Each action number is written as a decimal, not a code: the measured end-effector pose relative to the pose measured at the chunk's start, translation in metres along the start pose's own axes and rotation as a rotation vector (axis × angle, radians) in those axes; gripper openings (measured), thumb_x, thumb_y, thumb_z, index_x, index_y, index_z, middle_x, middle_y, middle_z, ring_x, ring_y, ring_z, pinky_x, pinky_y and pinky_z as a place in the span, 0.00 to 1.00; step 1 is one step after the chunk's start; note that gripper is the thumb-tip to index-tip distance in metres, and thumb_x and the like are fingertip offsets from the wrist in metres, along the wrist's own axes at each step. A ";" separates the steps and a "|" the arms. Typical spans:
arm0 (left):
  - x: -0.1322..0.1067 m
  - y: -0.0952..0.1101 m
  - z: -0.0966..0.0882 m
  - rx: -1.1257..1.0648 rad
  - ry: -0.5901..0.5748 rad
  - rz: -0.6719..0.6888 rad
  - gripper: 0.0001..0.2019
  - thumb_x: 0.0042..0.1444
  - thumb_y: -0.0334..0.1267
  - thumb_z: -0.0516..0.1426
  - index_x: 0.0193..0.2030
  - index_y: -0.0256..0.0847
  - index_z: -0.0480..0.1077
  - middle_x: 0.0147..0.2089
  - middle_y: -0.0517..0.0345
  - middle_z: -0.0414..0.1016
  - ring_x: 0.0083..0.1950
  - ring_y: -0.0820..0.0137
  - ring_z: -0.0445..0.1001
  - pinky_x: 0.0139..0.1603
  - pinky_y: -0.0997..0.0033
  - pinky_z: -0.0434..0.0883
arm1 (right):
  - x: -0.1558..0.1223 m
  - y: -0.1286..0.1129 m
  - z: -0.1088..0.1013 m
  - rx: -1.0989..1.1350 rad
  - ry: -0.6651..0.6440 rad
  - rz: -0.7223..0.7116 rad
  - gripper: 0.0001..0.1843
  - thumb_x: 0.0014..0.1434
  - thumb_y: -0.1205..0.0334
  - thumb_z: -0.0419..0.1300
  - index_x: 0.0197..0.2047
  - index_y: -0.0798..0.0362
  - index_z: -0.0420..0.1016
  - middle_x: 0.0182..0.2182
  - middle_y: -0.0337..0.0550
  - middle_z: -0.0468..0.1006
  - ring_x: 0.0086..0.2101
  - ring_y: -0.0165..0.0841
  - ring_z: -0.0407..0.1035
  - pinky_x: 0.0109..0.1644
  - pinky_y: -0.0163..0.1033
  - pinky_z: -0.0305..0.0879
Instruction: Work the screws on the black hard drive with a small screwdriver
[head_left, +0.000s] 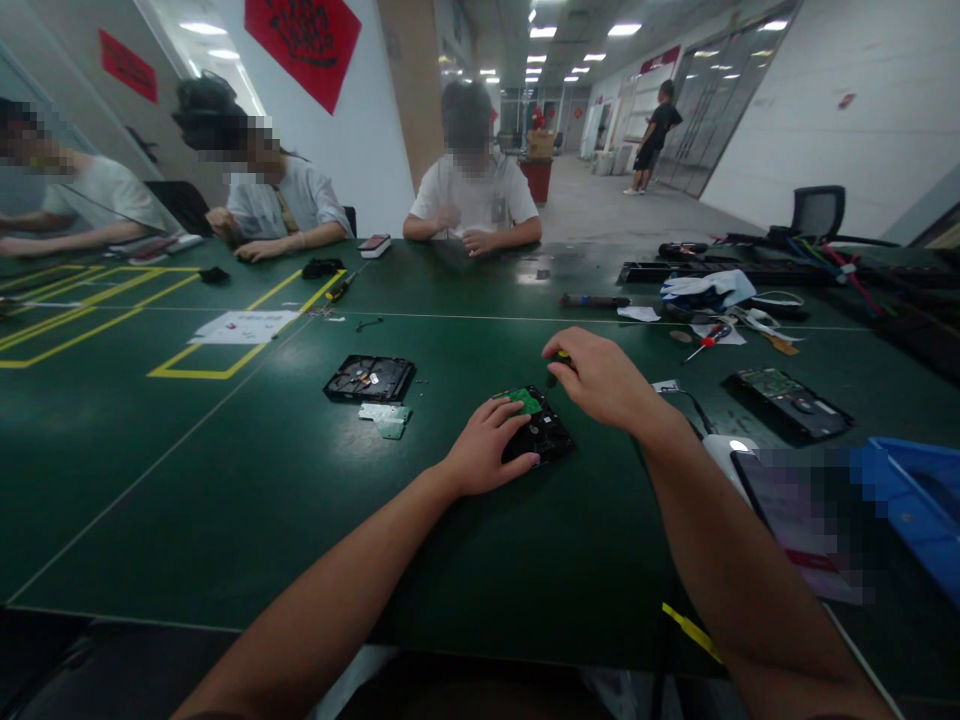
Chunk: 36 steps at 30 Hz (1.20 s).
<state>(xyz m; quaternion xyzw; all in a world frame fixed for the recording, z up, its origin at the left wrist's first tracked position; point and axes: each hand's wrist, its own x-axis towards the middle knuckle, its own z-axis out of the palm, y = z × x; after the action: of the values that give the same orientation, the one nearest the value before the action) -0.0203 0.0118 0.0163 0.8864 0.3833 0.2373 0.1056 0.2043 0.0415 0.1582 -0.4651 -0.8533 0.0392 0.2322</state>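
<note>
A black hard drive (553,442) with a green circuit board (527,400) lies on the table in front of me. Spread across its left side is my left hand (487,445), fingers flat on top and thumb along the near edge. My right hand (600,380) is closed round a small screwdriver (562,358) with a yellow and black handle. The screwdriver points down at the drive's far right corner; its tip is too small to make out. To the left lie an opened black drive case (370,378) and a detached circuit board (386,418).
Another hard drive (787,402) lies right, near a blue bin (919,500) and a screen device (787,510). Gloves (709,290), a red screwdriver (706,343) and cables sit behind. A paper sheet (244,327) lies left. Several people sit across the green table (300,500).
</note>
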 end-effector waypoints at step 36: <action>0.000 0.000 0.001 0.012 0.005 0.004 0.33 0.66 0.58 0.60 0.72 0.43 0.66 0.74 0.44 0.66 0.78 0.47 0.58 0.79 0.38 0.56 | 0.001 0.002 0.005 -0.023 0.045 0.085 0.14 0.69 0.65 0.55 0.54 0.55 0.77 0.53 0.57 0.81 0.54 0.48 0.74 0.60 0.54 0.68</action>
<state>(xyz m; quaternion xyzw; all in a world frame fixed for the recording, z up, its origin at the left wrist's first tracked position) -0.0197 0.0119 0.0156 0.8871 0.3830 0.2376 0.0989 0.2033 0.0437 0.1539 -0.5043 -0.8278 0.0285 0.2442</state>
